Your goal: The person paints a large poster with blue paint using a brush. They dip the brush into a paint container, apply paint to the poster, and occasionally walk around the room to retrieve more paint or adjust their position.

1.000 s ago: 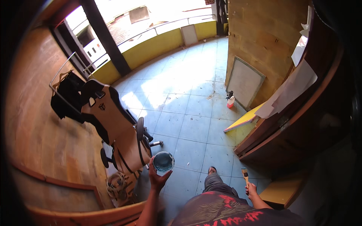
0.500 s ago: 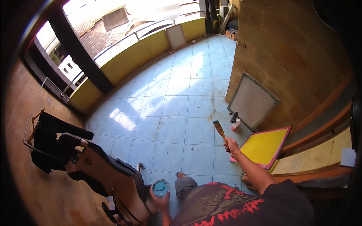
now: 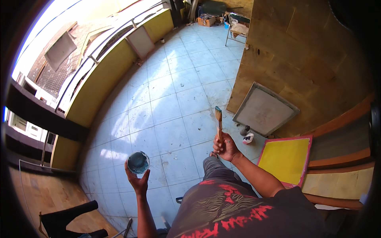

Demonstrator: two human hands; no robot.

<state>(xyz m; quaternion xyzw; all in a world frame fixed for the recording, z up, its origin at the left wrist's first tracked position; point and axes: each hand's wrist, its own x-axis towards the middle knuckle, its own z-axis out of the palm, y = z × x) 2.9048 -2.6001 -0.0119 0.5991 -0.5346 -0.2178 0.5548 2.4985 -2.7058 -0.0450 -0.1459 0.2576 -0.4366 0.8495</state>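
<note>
My left hand (image 3: 138, 179) grips a round tub of blue-grey paint (image 3: 138, 162), open at the top, over the tiled floor. My right hand (image 3: 226, 147) is closed round the wooden handle of a paintbrush (image 3: 218, 117), its bristles pointing up with teal paint on them. Beyond my right hand, a dark container (image 3: 244, 131) and a bottle with pink contents (image 3: 248, 138) stand on the floor. A yellow board with a pink rim (image 3: 282, 158) lies to the right of them.
A framed screen (image 3: 266, 109) leans on the wooden wall (image 3: 301, 51). A yellow parapet (image 3: 101, 83) with railing runs along the left. At the back are a box (image 3: 206, 22) and a folding chair (image 3: 238, 33). Clothing and a rack (image 3: 59, 218) sit lower left.
The view has moved forward and turned, with the office chair mostly gone from sight. My right hand has moved up and inward with the brush; the tub is now held farther left.
</note>
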